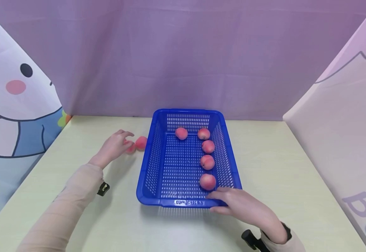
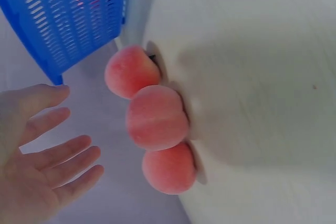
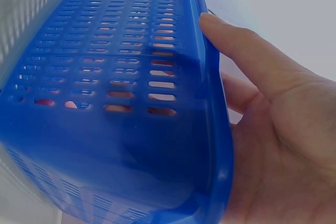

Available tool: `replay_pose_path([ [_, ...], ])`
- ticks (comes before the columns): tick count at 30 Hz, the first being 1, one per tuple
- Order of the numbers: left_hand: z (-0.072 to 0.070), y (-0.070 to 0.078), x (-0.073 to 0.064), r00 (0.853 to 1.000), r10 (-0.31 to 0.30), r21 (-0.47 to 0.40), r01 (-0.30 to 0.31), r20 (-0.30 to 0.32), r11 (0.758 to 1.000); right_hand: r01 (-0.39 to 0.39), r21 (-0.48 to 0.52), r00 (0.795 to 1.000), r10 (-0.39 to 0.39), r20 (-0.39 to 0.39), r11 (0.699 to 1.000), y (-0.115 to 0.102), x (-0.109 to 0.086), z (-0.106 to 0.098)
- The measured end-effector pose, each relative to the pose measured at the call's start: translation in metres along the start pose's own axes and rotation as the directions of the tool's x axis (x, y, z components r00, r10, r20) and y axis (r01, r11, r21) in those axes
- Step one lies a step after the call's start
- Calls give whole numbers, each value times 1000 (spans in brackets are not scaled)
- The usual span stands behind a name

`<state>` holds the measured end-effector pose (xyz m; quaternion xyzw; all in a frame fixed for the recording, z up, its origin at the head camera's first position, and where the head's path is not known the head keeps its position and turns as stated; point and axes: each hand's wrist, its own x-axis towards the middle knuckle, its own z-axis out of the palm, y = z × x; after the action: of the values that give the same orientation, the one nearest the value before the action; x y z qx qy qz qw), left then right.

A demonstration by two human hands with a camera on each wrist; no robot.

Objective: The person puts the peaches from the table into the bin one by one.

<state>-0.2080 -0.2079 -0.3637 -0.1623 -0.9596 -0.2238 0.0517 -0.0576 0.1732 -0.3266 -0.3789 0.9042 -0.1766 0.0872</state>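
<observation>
A blue plastic basket (image 1: 170,203) with slotted walls stands on the table. My right hand (image 1: 246,207) grips its near right corner, thumb outside and fingers over the rim, as the right wrist view of the basket wall (image 3: 105,145) confirms. Inside, one peach (image 1: 181,133) lies at the back left, and several peaches (image 1: 207,162) line the right side. Left of the basket, my left hand (image 1: 111,148) hovers over loose peaches (image 1: 141,143), partly covering them. In the left wrist view three peaches (image 2: 157,117) lie in a row, apart from the spread, relaxed fingers (image 2: 68,153).
The pale table (image 1: 271,168) extends on both sides of the basket. A purple cloth (image 1: 183,59) hangs behind it, and printed panels flank the table at left (image 1: 15,105) and right (image 1: 343,140).
</observation>
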Motion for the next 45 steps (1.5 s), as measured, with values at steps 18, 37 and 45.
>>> replay_pose_path([
  [18, 22, -13, 6, 998, 59, 67, -57, -37, 996, 3, -10, 1000, -3, -11, 1000, 0, -2, 0],
  [37, 37, -23, 5, 993, 84, 88, -76, -86, 993, -3, -5, 1000, 3, -3, 1000, 0, -1, 0],
  [45, 41, -26, 6, 989, 96, 96, -85, -112, 992, -7, 3, 1000, 7, 4, 1000, -1, 0, -1],
])
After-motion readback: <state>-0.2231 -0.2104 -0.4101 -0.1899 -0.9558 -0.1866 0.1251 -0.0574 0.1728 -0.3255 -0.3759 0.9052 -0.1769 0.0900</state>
